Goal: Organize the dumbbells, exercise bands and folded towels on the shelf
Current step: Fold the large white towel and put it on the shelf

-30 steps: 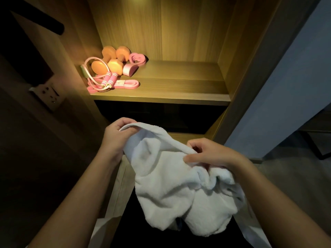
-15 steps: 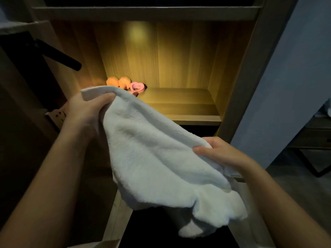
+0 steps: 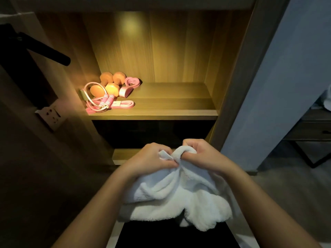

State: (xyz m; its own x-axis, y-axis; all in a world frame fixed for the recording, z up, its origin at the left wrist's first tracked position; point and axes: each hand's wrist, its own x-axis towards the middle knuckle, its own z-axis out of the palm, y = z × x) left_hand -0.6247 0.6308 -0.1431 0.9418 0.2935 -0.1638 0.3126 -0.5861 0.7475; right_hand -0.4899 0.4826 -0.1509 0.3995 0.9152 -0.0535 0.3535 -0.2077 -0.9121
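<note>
A white towel (image 3: 175, 197) hangs bunched in front of me, below the lit shelf (image 3: 170, 111). My left hand (image 3: 152, 160) and my right hand (image 3: 200, 154) meet at its top edge, both pinching folds of the cloth. At the shelf's left end lie two orange dumbbells (image 3: 111, 85), a pink skipping rope (image 3: 100, 102), a flat pink exercise band (image 3: 123, 104) and a looped pink band (image 3: 129, 85).
The shelf's right part shows bare wood. A lower shelf board (image 3: 123, 156) sits just behind my hands. A wall socket (image 3: 51, 115) and a black handle (image 3: 44, 50) are at left, a grey door panel (image 3: 279, 86) at right.
My left hand has come down from shelf height and met my right hand, bringing the towel's edges together. The towel went from spread out to bunched.
</note>
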